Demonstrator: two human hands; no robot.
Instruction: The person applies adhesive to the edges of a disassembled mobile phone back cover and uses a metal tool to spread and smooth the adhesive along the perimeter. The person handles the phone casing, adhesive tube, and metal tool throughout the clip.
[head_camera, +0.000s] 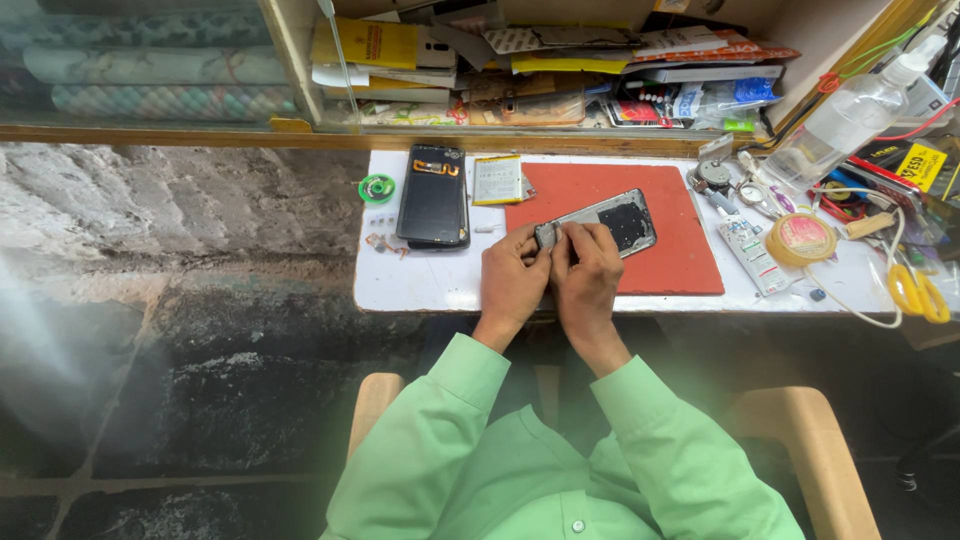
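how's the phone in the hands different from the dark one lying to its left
The opened phone lies tilted on the red mat, its insides showing; the dark phone piece lies nearly square to the edge on the bare white table. Both hands, left and right, work at the opened phone's near end; the dark one is untouched. Both lie flat.

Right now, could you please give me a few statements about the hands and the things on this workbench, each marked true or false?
1. Both hands, left hand and right hand, touch the opened phone. True.
2. The opened phone lies on a blue mat. False: it lies on the red mat.
3. A separate dark phone panel lies left of the red mat. True.
4. The clear bottle stands at the table's left edge. False: it is at the right.
5. The yellow-handled scissors are in the right hand. False: they lie at the far right.
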